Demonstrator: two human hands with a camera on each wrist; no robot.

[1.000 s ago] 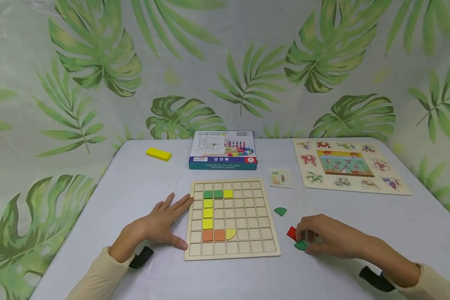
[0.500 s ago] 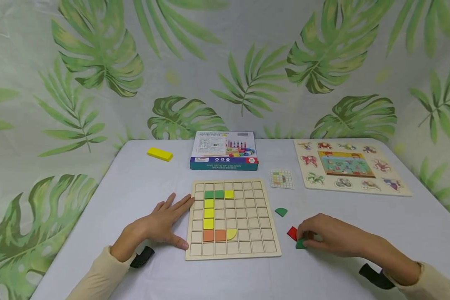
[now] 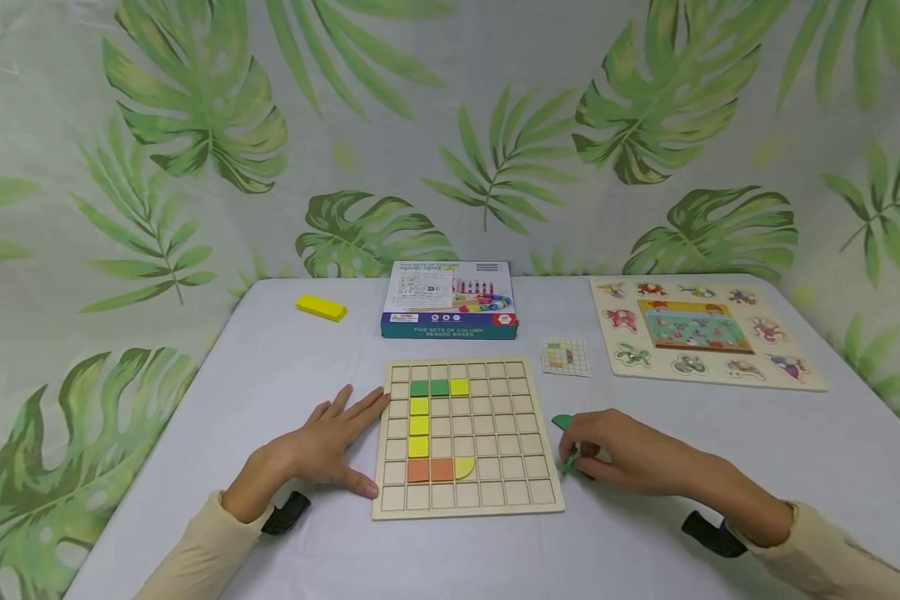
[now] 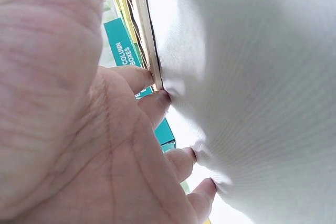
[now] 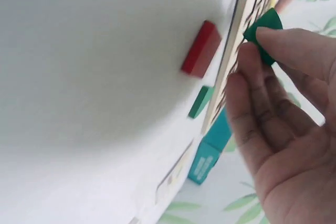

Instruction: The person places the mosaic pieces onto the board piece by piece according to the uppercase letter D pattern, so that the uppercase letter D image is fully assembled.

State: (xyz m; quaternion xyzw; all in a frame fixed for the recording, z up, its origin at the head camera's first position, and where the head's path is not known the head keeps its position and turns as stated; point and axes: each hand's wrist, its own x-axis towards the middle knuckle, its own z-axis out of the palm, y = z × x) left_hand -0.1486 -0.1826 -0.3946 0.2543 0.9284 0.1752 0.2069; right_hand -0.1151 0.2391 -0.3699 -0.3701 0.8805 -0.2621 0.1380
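My right hand (image 3: 626,454) pinches a green quarter-circle tile (image 5: 265,32) between thumb and fingers, just off the right edge of the wooden grid board (image 3: 498,450). A second green quarter-circle tile (image 3: 561,421) lies on the table, partly behind that hand. The red tile (image 5: 202,50) shows in the right wrist view; in the head view the hand covers it. My left hand (image 3: 318,450) lies spread at the board's left side, its fingertips and thumb touching the edge. Green, yellow and orange tiles sit in the grid, including a yellow quarter-circle tile (image 3: 465,467).
Behind the board stands a box (image 3: 450,302) with beads pictured on it. A small pattern card (image 3: 566,357) lies to the right, near an animal puzzle board (image 3: 708,333). One yellow block (image 3: 321,307) rests at the back left.
My right hand has picked up the green quarter-circle tile beside the red tile and carried it left, close to the grid board. The left hand stays in place.
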